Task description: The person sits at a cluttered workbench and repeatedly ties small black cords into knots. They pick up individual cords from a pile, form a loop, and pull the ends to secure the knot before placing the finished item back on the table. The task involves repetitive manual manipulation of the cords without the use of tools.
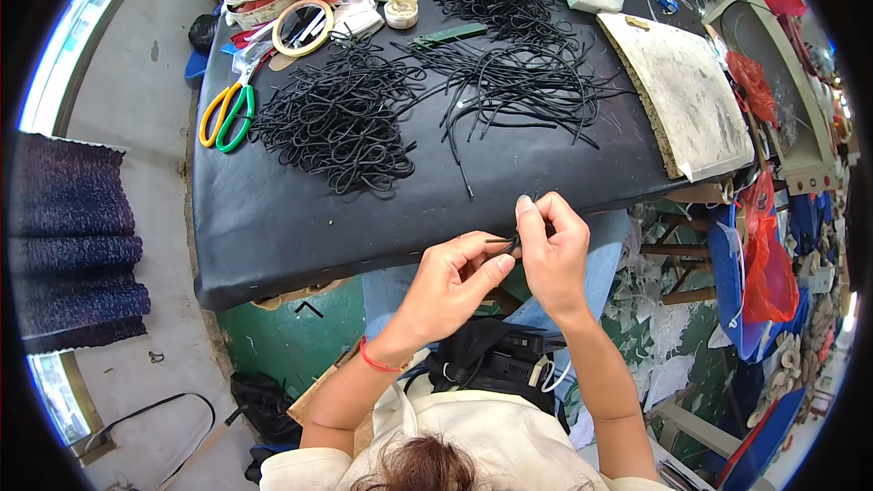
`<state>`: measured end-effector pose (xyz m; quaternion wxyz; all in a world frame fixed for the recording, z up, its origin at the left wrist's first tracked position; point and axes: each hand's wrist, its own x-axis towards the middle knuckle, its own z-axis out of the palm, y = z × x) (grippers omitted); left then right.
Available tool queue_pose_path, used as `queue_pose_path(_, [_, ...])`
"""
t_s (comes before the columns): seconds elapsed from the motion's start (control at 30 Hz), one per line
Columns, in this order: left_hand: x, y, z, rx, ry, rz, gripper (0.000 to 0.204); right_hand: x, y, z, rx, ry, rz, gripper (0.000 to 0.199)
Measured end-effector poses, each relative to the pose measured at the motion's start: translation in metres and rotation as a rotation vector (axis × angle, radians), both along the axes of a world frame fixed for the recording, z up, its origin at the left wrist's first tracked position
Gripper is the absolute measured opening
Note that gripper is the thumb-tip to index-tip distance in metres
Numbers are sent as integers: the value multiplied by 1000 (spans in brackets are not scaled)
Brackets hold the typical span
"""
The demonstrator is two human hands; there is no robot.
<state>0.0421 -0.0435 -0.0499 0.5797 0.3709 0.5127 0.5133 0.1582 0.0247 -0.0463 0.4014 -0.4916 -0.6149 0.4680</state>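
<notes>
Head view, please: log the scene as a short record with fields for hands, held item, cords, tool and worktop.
Left hand: thumb and fingers closed on a short black cord
Right hand: beside the left, fingers closed on the same cord
Held cord detail: mostly hidden by fingers
Looped cords: tangled black heap, left part of table
Loose strands: black, spread right of that heap
Scissors: yellow and green handles, left of heap
Table: black covering

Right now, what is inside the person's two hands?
Some thin black cord shows between the left hand and the right hand, with strands poking out. The hands cover the rest, so its full shape cannot be seen.
</notes>
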Motion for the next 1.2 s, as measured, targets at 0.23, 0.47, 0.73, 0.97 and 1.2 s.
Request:
queue_pose_path(0.23, [-5, 3, -9, 24, -36, 0, 16, 2, 9, 0, -204, 107, 93, 30])
queue_pose_path(0.47, [-19, 9, -5, -10, -102, 23, 17, 14, 15, 15, -559, 319, 229, 21])
queue_pose_path(0.73, [-10, 10, -1, 42, -19, 189, 18, 18, 4, 15, -382, 280, 376, 16])
queue_pose_path(0.97, [-11, 8, 3, 15, -40, 219, 21, 15, -5, 18, -374, 279, 390, 17])
queue_pose_path(1.2, [-10, 5, -2, 27, -68, 278, 20, 15, -9, 13, -404, 280, 412, 23])
